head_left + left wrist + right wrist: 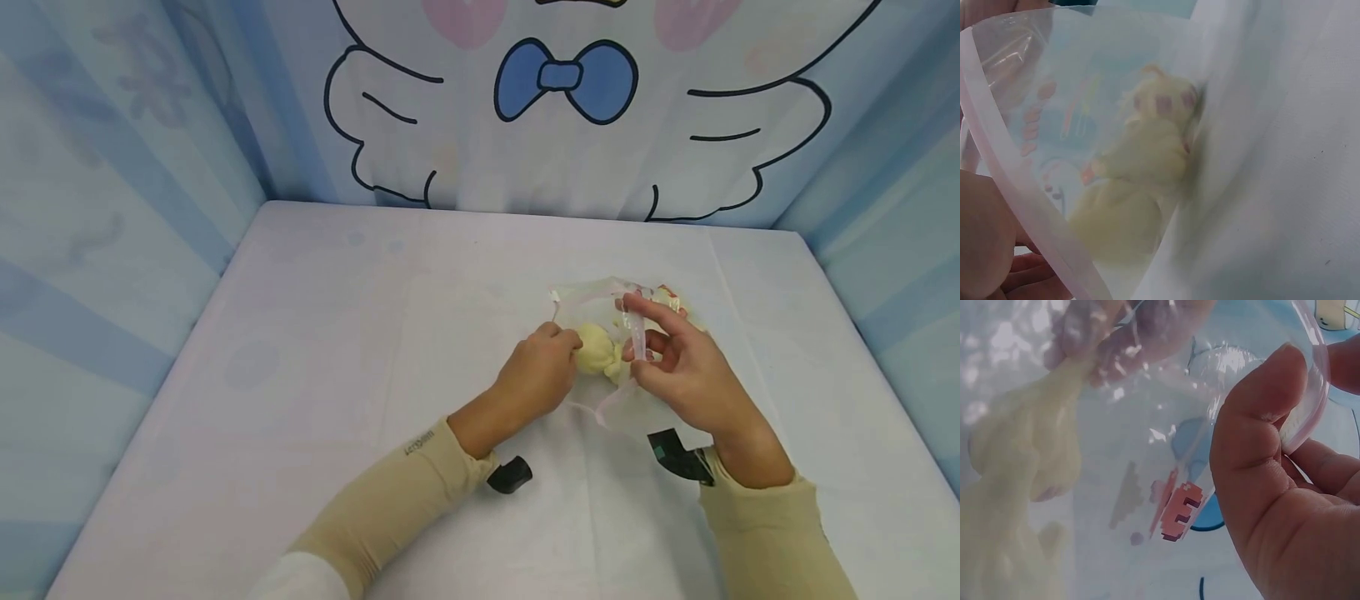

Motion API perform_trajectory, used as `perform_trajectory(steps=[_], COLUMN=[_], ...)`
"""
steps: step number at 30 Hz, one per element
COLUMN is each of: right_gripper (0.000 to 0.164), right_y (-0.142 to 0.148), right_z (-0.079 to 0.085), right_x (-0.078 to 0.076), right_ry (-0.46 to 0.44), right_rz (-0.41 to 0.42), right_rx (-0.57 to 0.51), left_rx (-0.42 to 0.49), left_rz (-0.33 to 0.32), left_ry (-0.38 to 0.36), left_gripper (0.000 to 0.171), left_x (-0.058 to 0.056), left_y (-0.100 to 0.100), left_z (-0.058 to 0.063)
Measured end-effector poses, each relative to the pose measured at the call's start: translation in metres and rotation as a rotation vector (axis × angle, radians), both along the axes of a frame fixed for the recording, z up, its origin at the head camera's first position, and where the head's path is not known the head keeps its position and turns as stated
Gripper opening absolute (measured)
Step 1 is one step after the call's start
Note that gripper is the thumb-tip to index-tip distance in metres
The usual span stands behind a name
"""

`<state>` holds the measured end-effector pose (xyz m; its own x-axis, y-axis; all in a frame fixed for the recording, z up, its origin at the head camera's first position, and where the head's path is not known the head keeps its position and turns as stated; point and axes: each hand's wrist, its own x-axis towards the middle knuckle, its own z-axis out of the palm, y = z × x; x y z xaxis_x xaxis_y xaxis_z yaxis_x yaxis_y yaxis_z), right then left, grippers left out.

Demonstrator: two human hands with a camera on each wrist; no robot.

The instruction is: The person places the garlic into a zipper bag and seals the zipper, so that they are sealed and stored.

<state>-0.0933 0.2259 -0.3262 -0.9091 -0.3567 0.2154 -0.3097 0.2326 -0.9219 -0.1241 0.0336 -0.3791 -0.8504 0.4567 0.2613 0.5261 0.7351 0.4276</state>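
A clear plastic bag (588, 298) with a pink zip edge and printed coloured marks is held up over the right part of the table. Through its film shows a pale yellow soft doll (596, 350), blurred in the left wrist view. My left hand (543, 367) pinches one end of the doll between thumb and fingers, seen through the film in the right wrist view. My right hand (693, 375) grips the bag's pink edge (638, 333), with the thumb on the near side and fingers behind. Red pixel-style print (1182, 509) shows on the bag.
The table (300, 333) has a white cloth over it. Behind it hangs a curtain (480, 150) with a drawn figure and blue bow, and blue patterned curtains (90, 208) stand at both sides. Dark wrist-camera pieces (510, 475) stick out from both sleeves.
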Motion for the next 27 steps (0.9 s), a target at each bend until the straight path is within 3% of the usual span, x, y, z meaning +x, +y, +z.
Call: perform_trajectory(steps=[16,20,27], right_gripper=[0.066,0.066,0.066], right_y=[0.0001,-0.0007,-0.0031], right_z=[-0.0004,-0.0005,-0.0006], right_x=[0.0003,0.0000,-0.0009], right_ry=[-0.018,-0.029,-0.030], right_rz=[0.010,0.019,0.005], right_rx=[-0.027,-0.055,-0.015], left_rx=[-0.010,0.004,0.087], left_rz=[0.044,0.019,-0.026], left_ry=[0.065,0.008,-0.195], left_gripper=[0.011,0.016,0.027], left_x=[-0.0007,-0.0023,-0.0059], left_y=[0.0085,0.0083,0.0058], left_z=[-0.0059,-0.0058,-0.0061])
